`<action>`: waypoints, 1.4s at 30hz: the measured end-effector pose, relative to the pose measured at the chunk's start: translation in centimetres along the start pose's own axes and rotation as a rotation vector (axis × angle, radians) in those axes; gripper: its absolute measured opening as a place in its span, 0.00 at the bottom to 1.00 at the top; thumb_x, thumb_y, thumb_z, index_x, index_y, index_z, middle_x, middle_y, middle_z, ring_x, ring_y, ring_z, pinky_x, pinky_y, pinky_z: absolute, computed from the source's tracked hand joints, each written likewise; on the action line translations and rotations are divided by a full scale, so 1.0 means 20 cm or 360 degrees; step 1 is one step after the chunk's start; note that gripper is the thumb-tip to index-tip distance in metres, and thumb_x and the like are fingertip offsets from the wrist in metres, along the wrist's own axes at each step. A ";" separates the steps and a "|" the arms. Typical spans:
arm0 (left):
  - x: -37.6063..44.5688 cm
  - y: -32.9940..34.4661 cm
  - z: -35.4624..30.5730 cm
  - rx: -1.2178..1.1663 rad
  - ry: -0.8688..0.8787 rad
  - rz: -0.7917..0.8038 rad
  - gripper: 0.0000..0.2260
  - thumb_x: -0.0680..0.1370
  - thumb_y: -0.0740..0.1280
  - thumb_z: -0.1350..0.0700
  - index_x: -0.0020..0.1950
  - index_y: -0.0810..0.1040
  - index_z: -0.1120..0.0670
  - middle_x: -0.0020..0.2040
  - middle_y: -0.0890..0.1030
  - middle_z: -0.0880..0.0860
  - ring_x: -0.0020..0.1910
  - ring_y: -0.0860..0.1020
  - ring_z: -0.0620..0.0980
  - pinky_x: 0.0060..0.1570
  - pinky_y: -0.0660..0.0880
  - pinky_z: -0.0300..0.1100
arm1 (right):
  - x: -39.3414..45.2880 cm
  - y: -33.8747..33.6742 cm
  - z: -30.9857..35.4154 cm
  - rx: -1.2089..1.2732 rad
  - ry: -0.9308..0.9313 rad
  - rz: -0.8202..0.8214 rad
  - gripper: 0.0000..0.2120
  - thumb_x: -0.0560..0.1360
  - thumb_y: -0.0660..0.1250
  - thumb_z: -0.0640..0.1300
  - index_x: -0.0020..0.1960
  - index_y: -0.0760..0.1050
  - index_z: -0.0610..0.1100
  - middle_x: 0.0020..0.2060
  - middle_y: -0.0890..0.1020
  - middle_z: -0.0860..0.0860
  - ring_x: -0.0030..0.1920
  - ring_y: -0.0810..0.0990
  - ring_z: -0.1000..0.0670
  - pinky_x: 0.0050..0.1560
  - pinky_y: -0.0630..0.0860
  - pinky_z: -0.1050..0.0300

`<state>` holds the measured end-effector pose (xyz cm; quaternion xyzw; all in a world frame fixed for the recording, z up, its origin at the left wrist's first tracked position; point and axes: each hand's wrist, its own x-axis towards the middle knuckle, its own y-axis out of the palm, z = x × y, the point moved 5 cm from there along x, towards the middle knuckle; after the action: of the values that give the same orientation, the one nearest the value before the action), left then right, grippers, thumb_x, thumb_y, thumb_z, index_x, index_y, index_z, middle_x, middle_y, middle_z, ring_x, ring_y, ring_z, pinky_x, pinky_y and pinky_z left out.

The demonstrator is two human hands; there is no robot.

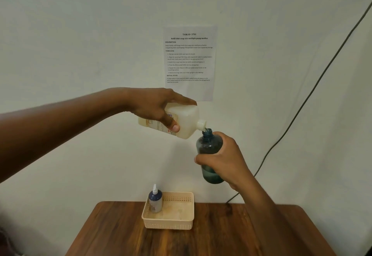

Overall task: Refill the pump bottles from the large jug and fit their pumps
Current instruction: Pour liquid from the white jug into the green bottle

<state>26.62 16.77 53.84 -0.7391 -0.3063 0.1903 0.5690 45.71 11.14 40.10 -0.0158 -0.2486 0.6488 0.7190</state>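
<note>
My left hand grips a white jug with a printed label, tipped on its side high above the table, its open spout pointing right and down. The spout sits right at the open neck of a translucent blue bottle, which my right hand holds upright in the air around its middle. A low layer of liquid shows in the blue bottle's bottom. This bottle has no pump on it. A second, dark blue bottle with a white pump stands in the left corner of a cream basket.
The basket rests near the back edge of a brown wooden table. A printed task sheet is stuck on the white wall behind. A dark cable runs diagonally down the wall on the right to the table's back edge.
</note>
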 end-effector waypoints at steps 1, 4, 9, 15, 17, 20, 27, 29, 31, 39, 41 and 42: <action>0.00 0.00 0.00 -0.0003 -0.0001 -0.0005 0.34 0.73 0.79 0.47 0.75 0.70 0.36 0.58 0.78 0.37 0.56 0.78 0.37 0.49 0.77 0.27 | 0.00 0.00 0.00 0.0004 -0.0003 -0.0001 0.23 0.60 0.79 0.47 0.51 0.74 0.59 0.46 0.79 0.62 0.47 0.80 0.55 0.38 0.75 0.67; 0.00 -0.01 -0.01 0.0015 -0.0012 -0.0012 0.34 0.73 0.79 0.47 0.76 0.69 0.36 0.57 0.77 0.35 0.57 0.78 0.36 0.49 0.77 0.28 | 0.00 -0.01 0.01 0.0018 -0.0002 -0.0004 0.24 0.60 0.79 0.47 0.52 0.75 0.58 0.47 0.80 0.61 0.47 0.80 0.54 0.40 0.76 0.64; 0.00 -0.01 0.00 0.0012 -0.0037 -0.0046 0.35 0.73 0.79 0.46 0.77 0.68 0.36 0.51 0.74 0.26 0.54 0.74 0.25 0.47 0.72 0.21 | 0.00 -0.01 0.01 0.0015 0.0001 -0.0014 0.24 0.60 0.79 0.47 0.51 0.74 0.58 0.47 0.80 0.60 0.47 0.80 0.53 0.42 0.79 0.61; 0.00 -0.02 -0.01 0.0019 -0.0024 -0.0042 0.35 0.72 0.79 0.46 0.76 0.69 0.36 0.53 0.76 0.29 0.56 0.76 0.33 0.48 0.74 0.23 | -0.01 -0.02 0.02 0.0019 -0.0010 -0.0023 0.23 0.58 0.79 0.48 0.50 0.75 0.57 0.45 0.81 0.60 0.46 0.81 0.54 0.41 0.79 0.62; 0.00 -0.02 -0.02 0.0015 -0.0023 -0.0049 0.35 0.72 0.79 0.46 0.76 0.69 0.36 0.51 0.75 0.26 0.57 0.75 0.30 0.49 0.73 0.22 | -0.01 -0.02 0.02 0.0021 -0.0011 -0.0027 0.23 0.58 0.79 0.48 0.50 0.76 0.57 0.44 0.81 0.60 0.45 0.81 0.54 0.40 0.79 0.62; 0.00 -0.03 -0.03 0.0032 -0.0025 -0.0057 0.35 0.73 0.79 0.46 0.76 0.69 0.36 0.53 0.75 0.29 0.58 0.75 0.32 0.50 0.72 0.21 | -0.01 -0.03 0.02 0.0022 -0.0009 -0.0037 0.22 0.57 0.79 0.49 0.49 0.75 0.58 0.41 0.80 0.63 0.44 0.81 0.55 0.39 0.78 0.63; 0.00 -0.05 -0.04 0.0101 -0.0042 -0.0028 0.35 0.73 0.78 0.46 0.78 0.67 0.37 0.55 0.74 0.33 0.57 0.77 0.41 0.50 0.73 0.26 | -0.01 -0.03 0.03 0.0026 -0.0013 -0.0044 0.23 0.57 0.78 0.50 0.49 0.75 0.59 0.43 0.80 0.64 0.45 0.80 0.55 0.39 0.77 0.64; 0.00 -0.05 -0.04 0.0103 -0.0037 -0.0016 0.35 0.73 0.78 0.46 0.77 0.67 0.37 0.56 0.75 0.34 0.58 0.77 0.42 0.51 0.73 0.27 | -0.01 -0.03 0.04 0.0027 -0.0011 -0.0048 0.23 0.57 0.78 0.49 0.48 0.75 0.59 0.41 0.80 0.65 0.44 0.80 0.57 0.38 0.77 0.65; 0.00 -0.05 -0.04 0.0092 -0.0025 -0.0008 0.34 0.73 0.78 0.46 0.77 0.68 0.36 0.57 0.76 0.35 0.58 0.78 0.42 0.51 0.75 0.27 | -0.01 -0.04 0.04 0.0023 -0.0020 -0.0048 0.23 0.57 0.78 0.49 0.49 0.76 0.59 0.41 0.80 0.64 0.44 0.81 0.56 0.38 0.77 0.65; 0.02 -0.06 -0.06 0.0105 -0.0009 0.0000 0.33 0.73 0.79 0.46 0.76 0.69 0.36 0.58 0.78 0.39 0.58 0.79 0.42 0.52 0.77 0.31 | -0.01 -0.05 0.05 0.0021 -0.0030 -0.0037 0.22 0.58 0.79 0.48 0.49 0.75 0.58 0.42 0.80 0.62 0.44 0.81 0.55 0.37 0.76 0.66; 0.02 -0.06 -0.06 0.0104 0.0001 0.0023 0.34 0.74 0.79 0.47 0.76 0.69 0.37 0.60 0.80 0.42 0.58 0.79 0.45 0.54 0.78 0.37 | -0.01 -0.06 0.06 0.0026 -0.0024 -0.0046 0.22 0.57 0.78 0.48 0.49 0.76 0.58 0.41 0.80 0.63 0.43 0.81 0.57 0.37 0.76 0.66; 0.03 -0.06 -0.06 0.0105 0.0003 0.0023 0.33 0.74 0.79 0.47 0.76 0.69 0.37 0.60 0.79 0.42 0.58 0.79 0.44 0.54 0.78 0.36 | -0.01 -0.06 0.06 0.0027 -0.0023 -0.0048 0.22 0.57 0.78 0.48 0.48 0.76 0.58 0.40 0.80 0.63 0.42 0.81 0.58 0.37 0.76 0.65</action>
<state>27.48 16.48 55.30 -0.7222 -0.2939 0.2039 0.5920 46.36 10.49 41.42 -0.0012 -0.2483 0.6401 0.7271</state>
